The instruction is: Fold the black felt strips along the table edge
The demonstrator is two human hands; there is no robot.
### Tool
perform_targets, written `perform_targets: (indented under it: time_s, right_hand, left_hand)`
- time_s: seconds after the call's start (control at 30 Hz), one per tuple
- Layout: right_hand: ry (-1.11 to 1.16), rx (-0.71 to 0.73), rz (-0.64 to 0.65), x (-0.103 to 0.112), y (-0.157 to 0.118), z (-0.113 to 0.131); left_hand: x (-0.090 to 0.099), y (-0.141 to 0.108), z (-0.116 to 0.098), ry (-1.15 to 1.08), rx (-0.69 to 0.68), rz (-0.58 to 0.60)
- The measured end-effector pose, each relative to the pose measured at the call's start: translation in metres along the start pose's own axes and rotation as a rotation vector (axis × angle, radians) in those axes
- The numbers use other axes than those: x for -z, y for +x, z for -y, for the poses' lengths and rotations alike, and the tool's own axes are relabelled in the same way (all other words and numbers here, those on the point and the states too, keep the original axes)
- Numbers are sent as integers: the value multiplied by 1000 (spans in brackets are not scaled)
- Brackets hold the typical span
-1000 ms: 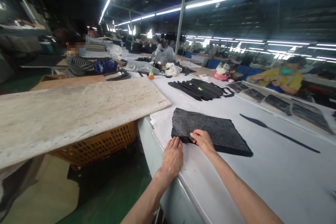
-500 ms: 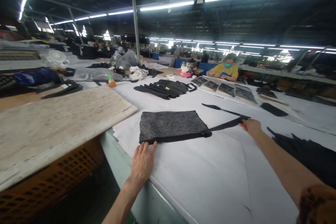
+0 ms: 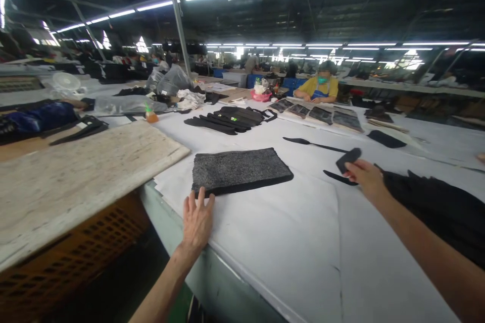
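A black strip (image 3: 349,159) is pinched in the right hand (image 3: 367,177) while grey fabric (image 3: 242,165) is touched by the spread left hand (image 3: 197,219) and could be skewed by uneven pressure.

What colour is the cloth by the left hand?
The cloth is mottled grey, its near edge black; head view.

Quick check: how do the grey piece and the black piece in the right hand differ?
The grey piece is speckled on top; the black piece looks plain. The grey piece is broad, the black piece much smaller. The grey piece lies on the white tabletop, left hand at its edge; the right hand holds the black piece. Both are dark.
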State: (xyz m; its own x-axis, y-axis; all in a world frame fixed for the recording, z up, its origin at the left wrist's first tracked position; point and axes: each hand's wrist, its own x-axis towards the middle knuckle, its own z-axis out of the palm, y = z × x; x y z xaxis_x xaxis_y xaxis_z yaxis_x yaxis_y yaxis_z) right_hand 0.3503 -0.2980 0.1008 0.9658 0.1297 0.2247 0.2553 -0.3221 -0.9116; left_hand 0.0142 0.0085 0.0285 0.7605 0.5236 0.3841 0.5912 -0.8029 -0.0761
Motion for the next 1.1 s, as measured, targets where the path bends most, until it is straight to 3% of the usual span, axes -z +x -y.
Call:
perform_targets:
  time_s: [0.1,0.17,0.23,0.33,0.43,0.57,0.7,0.9,1.0,1.1]
  right_hand:
    - [-191,222,230,-46,-66,6]
    - [-368,431,287,-75,-112,14]
    - [-596,620,357,-101,-152,23]
    - [-877,786,512,-131,-198,36]
    - [-937,907,641,-149,-229,48]
    - [-882,975,699,-155,-256,53]
    - [-762,1037,708,-143,-267,48]
    - [-683,911,751,-136,-237,55]
    - [-623,857,849,-151,-221,61]
    - [-560,845,936,-167,-216,61]
  left_hand:
    - [10,-8,-11,-227,-24,-65]
    - [21,-16,-24,-563,27,19]
    - [32,-24,-39,-973,189,187]
    - [45,-34,-54,-1480,480,425]
    - [49,-39,-54,-1677,657,461]
    - [46,-44,-42,-1552,696,462]
    - [43,-48,-37,-1297,568,422]
    - [45,-47,-41,-759,385,389]
    - [42,-48,-42,-674,370,388]
    - [37,-51,-40,-723,376,351]
